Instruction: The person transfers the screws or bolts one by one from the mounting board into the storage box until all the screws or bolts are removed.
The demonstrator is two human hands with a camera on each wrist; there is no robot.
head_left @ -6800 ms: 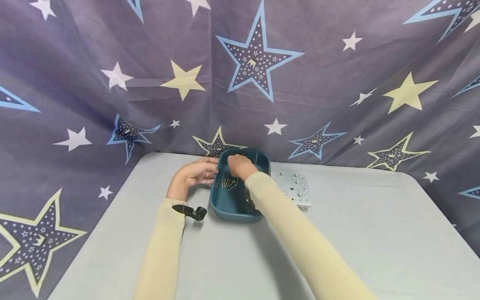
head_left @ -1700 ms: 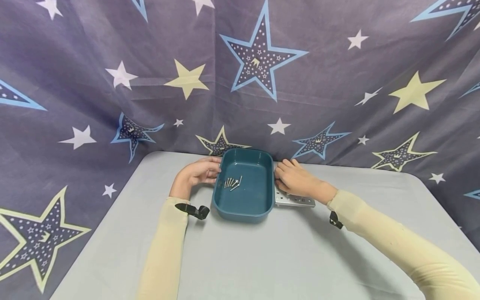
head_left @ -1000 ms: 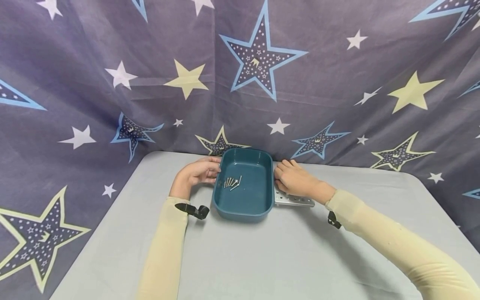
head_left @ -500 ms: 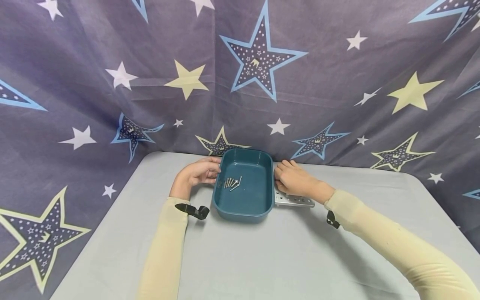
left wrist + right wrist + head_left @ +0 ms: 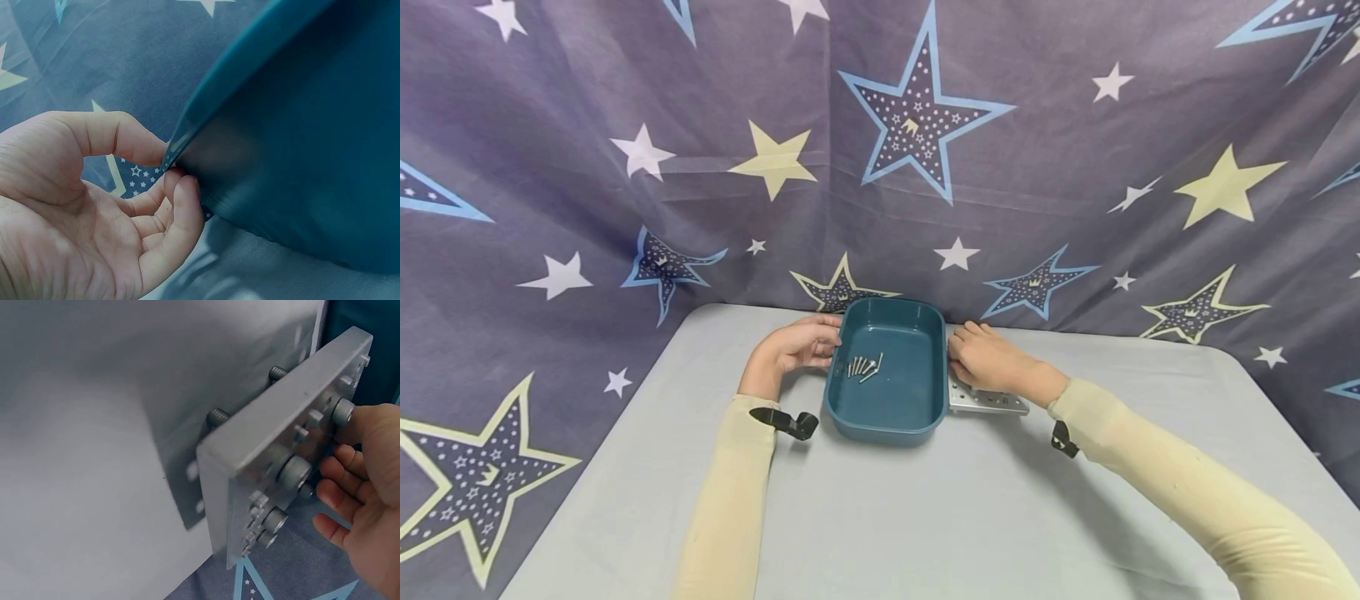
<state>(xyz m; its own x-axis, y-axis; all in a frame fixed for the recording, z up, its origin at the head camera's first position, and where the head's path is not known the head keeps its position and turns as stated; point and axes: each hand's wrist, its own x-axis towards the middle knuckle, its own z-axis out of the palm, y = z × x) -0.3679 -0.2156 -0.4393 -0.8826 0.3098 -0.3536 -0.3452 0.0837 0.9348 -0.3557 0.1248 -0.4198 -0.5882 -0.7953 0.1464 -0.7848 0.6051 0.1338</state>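
A teal tray [image 5: 887, 429] stands at the back of the table with several thin metal screws [image 5: 861, 366] lying loose inside, towards its left wall. My left hand [image 5: 797, 346] holds the tray's left side; in the left wrist view its thumb and bent fingers meet at the tray's edge. To the right of the tray is a silvery metal plate [image 5: 988, 400] carrying several bolts. My right hand [image 5: 988, 358] is over its far left part, fingers bent, pinching what appears to be a screw at its bolted face. Its fingertips are partly hidden behind a bolt head [image 5: 342, 412].
A pale grey cloth covers the table [image 5: 910, 517]. Behind it hangs a dark star-patterned curtain [image 5: 880, 233], close to the tray and the plate. The tray's right wall stands right beside my right hand. Threaded bolt ends [image 5: 217, 417] stick out under the plate.
Several seconds ago my right hand was inside the tray; it has since moved right, to the plate. Over the last second both hands and the tray stay nearly still.
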